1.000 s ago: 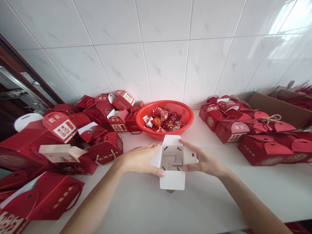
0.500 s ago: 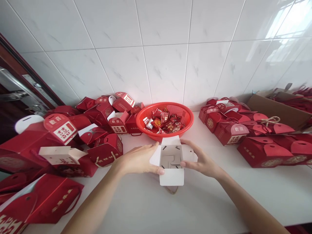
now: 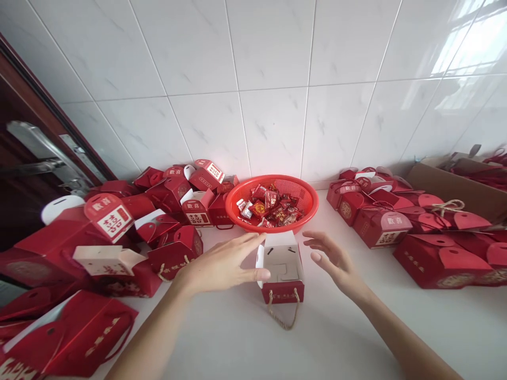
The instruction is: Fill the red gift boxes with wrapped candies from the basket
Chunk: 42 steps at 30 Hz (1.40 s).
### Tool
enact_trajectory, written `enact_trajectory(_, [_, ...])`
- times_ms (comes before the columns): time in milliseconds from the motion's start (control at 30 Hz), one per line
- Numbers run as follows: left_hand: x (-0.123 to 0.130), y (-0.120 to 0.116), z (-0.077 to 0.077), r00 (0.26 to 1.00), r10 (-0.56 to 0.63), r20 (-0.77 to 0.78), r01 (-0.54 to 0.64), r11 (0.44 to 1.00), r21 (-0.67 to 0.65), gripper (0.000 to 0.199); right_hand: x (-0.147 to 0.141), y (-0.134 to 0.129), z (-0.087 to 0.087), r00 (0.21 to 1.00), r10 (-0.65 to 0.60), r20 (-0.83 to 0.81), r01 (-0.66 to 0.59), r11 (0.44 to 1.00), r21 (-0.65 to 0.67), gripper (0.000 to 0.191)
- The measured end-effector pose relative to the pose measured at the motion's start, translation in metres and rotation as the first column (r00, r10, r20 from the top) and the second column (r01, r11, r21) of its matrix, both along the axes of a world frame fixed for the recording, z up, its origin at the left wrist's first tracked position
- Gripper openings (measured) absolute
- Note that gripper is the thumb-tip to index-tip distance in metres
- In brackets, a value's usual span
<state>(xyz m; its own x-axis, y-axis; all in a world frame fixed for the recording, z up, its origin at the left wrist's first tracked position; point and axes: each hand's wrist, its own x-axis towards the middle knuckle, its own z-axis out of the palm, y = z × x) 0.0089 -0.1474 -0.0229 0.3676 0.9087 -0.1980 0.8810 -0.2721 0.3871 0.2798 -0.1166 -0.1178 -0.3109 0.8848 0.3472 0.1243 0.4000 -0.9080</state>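
A small red gift box (image 3: 283, 292) with a white inside stands on the counter in front of me, its top open. A rope handle droops from its near side, and nothing lies in the part of the inside that shows. My left hand (image 3: 227, 262) is at the box's left side, thumb over the near left corner and fingers stretched along the left flap; it is open. To the right of the box, my right hand (image 3: 335, 261) hovers apart from it with fingers spread, holding nothing. Just behind the box sits a red plastic basket (image 3: 310, 206) of wrapped candies (image 3: 273, 205).
Several red boxes (image 3: 174, 253) crowd the left side, and more red boxes (image 3: 382, 224) stand on the right. A brown cardboard carton (image 3: 430, 179) is at the far right. White wall tiles (image 3: 273, 126) rise behind, with a door handle (image 3: 43, 153) at left.
My right hand has come off the box and moved right. The near flap, which stood out white toward me, no longer shows; the red near side and rope handle are now visible.
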Motion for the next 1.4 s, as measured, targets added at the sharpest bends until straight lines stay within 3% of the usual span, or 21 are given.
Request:
enact_trajectory(100, [-0.007,0.014,0.004,0.997,0.036,0.068,-0.042,0.995,0.088,0.076,-0.001,0.001,-0.003,0.999,-0.049,-0.008,0.048,0.998,-0.051,0.039])
enact_trajectory(233, [-0.01,0.063,0.007,0.993,0.024,0.117,-0.034,0.996,0.083,0.062,-0.001,0.007,-0.01,0.994,-0.105,-0.021,0.103,0.993,-0.066,0.038])
enact_trajectory(333, [-0.002,0.109,0.001,0.996,0.042,-0.077,-0.041,0.999,0.013,0.059,-0.001,0.012,-0.015,0.989,-0.148,-0.029,0.147,0.988,-0.054,0.038])
enact_trajectory(467, [0.021,0.154,-0.016,0.971,-0.029,-0.237,0.0,0.993,-0.122,0.045,0.0,0.016,-0.017,0.983,-0.185,0.007,0.185,0.982,-0.028,0.039])
enact_trajectory(633, [0.049,0.18,-0.038,0.918,-0.113,-0.38,-0.006,0.955,-0.298,0.026,-0.002,0.015,-0.018,0.979,-0.19,0.071,0.189,0.982,0.013,0.037])
enact_trajectory(733, [0.055,0.187,-0.047,0.916,-0.099,-0.387,-0.029,0.949,-0.313,0.026,-0.005,0.014,-0.021,0.977,-0.187,0.1,0.183,0.982,0.043,0.035])
enact_trajectory(867, [0.052,0.191,-0.054,0.96,-0.045,-0.278,-0.028,0.967,-0.252,0.024,-0.008,0.014,-0.025,0.98,-0.161,0.114,0.152,0.985,0.082,0.03])
enact_trajectory(967, [0.049,0.192,-0.055,0.995,-0.009,-0.103,-0.012,0.981,-0.195,0.018,-0.008,0.014,-0.028,0.983,-0.146,0.115,0.134,0.985,0.108,0.027])
enact_trajectory(1033, [0.048,0.194,-0.053,0.998,0.023,0.051,-0.016,0.99,-0.138,0.024,-0.008,0.015,-0.028,0.983,-0.147,0.109,0.133,0.983,0.124,0.024])
enact_trajectory(1133, [0.047,0.195,-0.048,0.952,0.086,0.295,-0.069,0.995,-0.069,0.032,-0.008,0.016,-0.028,0.984,-0.151,0.094,0.139,0.982,0.128,0.021])
enact_trajectory(1233, [0.046,0.194,-0.044,0.868,0.16,0.47,-0.138,0.987,-0.082,0.036,-0.007,0.017,-0.028,0.985,-0.151,0.086,0.14,0.982,0.125,0.019])
enact_trajectory(1400, [0.043,0.191,-0.043,0.786,0.294,0.543,-0.235,0.956,-0.177,0.04,-0.007,0.017,-0.027,0.984,-0.148,0.099,0.135,0.982,0.129,0.019])
